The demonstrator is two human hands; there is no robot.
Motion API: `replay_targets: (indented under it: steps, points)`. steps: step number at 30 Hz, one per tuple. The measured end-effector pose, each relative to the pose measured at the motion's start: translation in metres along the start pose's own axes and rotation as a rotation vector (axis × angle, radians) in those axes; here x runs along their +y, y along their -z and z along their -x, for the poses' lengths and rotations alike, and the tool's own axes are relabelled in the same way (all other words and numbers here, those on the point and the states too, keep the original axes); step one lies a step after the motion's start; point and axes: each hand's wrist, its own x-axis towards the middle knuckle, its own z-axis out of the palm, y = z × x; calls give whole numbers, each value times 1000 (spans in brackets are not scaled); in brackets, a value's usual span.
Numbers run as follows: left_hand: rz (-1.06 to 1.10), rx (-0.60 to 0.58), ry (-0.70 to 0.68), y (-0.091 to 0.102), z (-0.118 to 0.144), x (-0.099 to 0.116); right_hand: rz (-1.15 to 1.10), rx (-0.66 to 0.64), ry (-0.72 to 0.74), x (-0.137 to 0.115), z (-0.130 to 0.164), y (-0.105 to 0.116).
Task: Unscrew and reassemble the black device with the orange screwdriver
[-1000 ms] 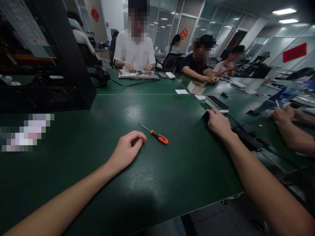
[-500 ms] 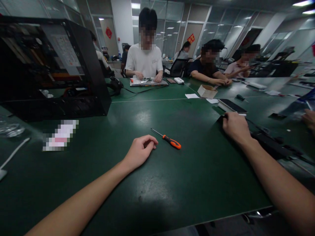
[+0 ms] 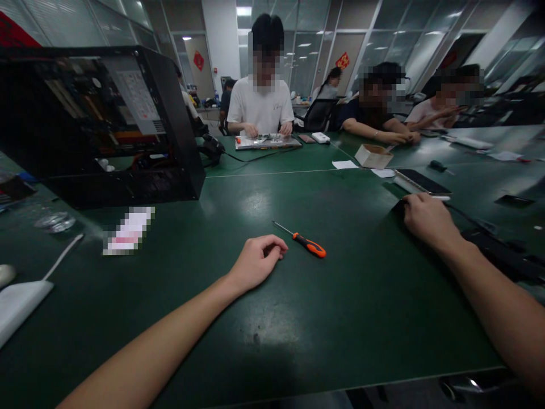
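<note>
Screwdriver (image 3: 310, 246), orange-and-black handle, lies flat on the green table (image 3: 332, 329), shaft pointing away and to the left, handle end to the right. Left hand (image 3: 259, 262) rests on the table just left of the screwdriver, fingers loosely curled, gripping nothing; fingertips near the handle's front end, small gap between. Right hand (image 3: 430, 220) is well to the right of the screwdriver and a bit farther back, fingers down over a dark flat item (image 3: 399, 208); the item is mostly covered, so can't tell whether it's grasped or only touched.

Beyond the right hand, right of and behind the screwdriver: black-topped slab (image 3: 426, 182), small open box (image 3: 371, 159), white paper slips. Black block with cables (image 3: 489, 250) sits far right of the screwdriver, beside the right forearm. Left of and behind the screwdriver: open black computer case (image 3: 181, 130), pixelated card (image 3: 130, 230) in front of it. White slab (image 3: 23, 307) with cable, far left of the screwdriver. Straight back from the screwdriver, a co-worker in a white shirt (image 3: 260, 108) has both hands on a flat silvery panel (image 3: 268, 145).
</note>
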Motion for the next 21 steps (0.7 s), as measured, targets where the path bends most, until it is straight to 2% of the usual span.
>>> replay_targets:
  steps: [8, 14, 17, 21]
  points:
    - [14, -4, -7, 1, 1, 0, 17, 18, -31, -9, 12, 4]
    - [-82, 62, 59, 11, -2, -2, 38, 83, -24, -13, 16, 14]
    - [61, 94, 110, 15, -6, -7, -18, 187, -123, -5, 26, 30]
    - [323, 147, 166, 17, -13, -12, -67, 335, -422, 13, 62, 49]
